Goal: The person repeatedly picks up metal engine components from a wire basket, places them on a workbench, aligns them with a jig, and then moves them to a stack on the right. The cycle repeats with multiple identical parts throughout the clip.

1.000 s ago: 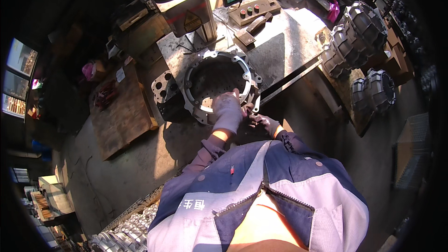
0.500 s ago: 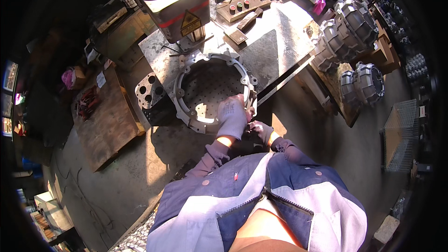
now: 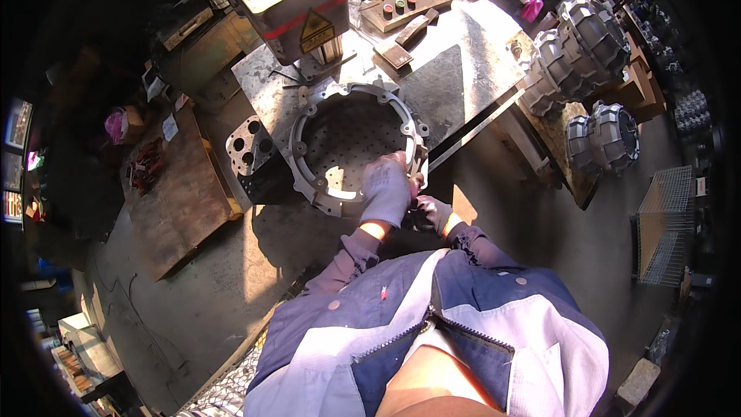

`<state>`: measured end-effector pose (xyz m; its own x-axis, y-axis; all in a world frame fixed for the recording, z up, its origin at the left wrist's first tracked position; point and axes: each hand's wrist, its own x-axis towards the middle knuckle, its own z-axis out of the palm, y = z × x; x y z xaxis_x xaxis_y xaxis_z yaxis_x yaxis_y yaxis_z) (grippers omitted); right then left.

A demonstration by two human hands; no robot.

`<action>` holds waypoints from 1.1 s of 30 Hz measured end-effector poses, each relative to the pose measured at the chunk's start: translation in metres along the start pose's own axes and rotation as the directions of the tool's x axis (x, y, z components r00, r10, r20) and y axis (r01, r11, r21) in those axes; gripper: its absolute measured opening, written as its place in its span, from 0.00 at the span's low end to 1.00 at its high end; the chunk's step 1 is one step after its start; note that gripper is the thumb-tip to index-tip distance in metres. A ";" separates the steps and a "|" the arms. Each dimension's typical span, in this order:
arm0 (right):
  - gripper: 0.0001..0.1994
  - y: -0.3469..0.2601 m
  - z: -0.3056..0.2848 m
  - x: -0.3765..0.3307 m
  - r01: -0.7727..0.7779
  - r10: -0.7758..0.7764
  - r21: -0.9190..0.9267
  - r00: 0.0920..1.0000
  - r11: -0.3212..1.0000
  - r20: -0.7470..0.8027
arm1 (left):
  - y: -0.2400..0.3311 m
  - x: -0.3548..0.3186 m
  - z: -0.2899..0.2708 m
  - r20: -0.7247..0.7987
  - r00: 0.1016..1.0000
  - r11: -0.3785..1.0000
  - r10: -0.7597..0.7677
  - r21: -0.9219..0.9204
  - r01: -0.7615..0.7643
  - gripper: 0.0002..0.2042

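Grey cast metal, sunlit on the rim: ring-shaped housing (image 3: 299,156) at the near edge of the metal worktable (image 3: 494,54), opening facing up toward my camera, lugs and bolt holes all round. Pitted block (image 3: 251,143) with round holes just beside it on the left.

Hands, as I see them from my end: both gloved, close together at the ring's lower right. Left hand (image 3: 386,185) lies over the rim, fingertips partly hidden; I can't tell how firmly it is closed. Right hand (image 3: 434,213) sits just below and outside the rim, fingers bent; what it holds, if anything, is lost in shadow.

Handling, my judgement: stiff, fairly heavy for its open shape, no give; perhaps slick if oily, the machined face easily nicked. Best hold: opposite sides of the rim, fingers hooked behind the lugs.

Markings: yellow triangular warning label (image 3: 317,29) with a dark symbol on the machine head (image 3: 287,22), above a red stripe's lower end, its small print unreadable to me. Small red tag (image 3: 384,293) on the jacket (image 3: 309,347), also illegible. No lettering I can make out on the casting.
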<state>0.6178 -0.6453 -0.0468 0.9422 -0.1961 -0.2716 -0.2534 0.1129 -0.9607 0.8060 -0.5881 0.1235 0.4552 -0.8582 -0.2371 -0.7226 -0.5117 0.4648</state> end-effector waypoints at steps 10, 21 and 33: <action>0.05 0.014 0.003 0.020 0.034 -0.021 0.105 0.992 0.994 -0.126 | 0.012 -0.005 -0.008 0.014 0.995 0.995 -0.095 0.035 0.095 0.24; 0.19 -0.101 -0.089 -0.064 0.260 -0.364 0.673 0.931 0.692 0.015 | 0.144 -0.027 -0.081 -0.186 0.983 0.834 0.004 -0.542 -0.106 0.25; 0.20 -0.045 -0.194 -0.339 0.516 0.055 0.805 0.831 0.293 -0.553 | 0.386 0.017 0.027 -0.031 0.971 0.301 0.237 -0.948 -0.103 0.23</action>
<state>0.2673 -0.7733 0.0779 0.6484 -0.6954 -0.3099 0.5881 0.7160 -0.3762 0.5204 -0.8012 0.2759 0.2870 -0.9533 -0.0942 0.2291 -0.0272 0.9730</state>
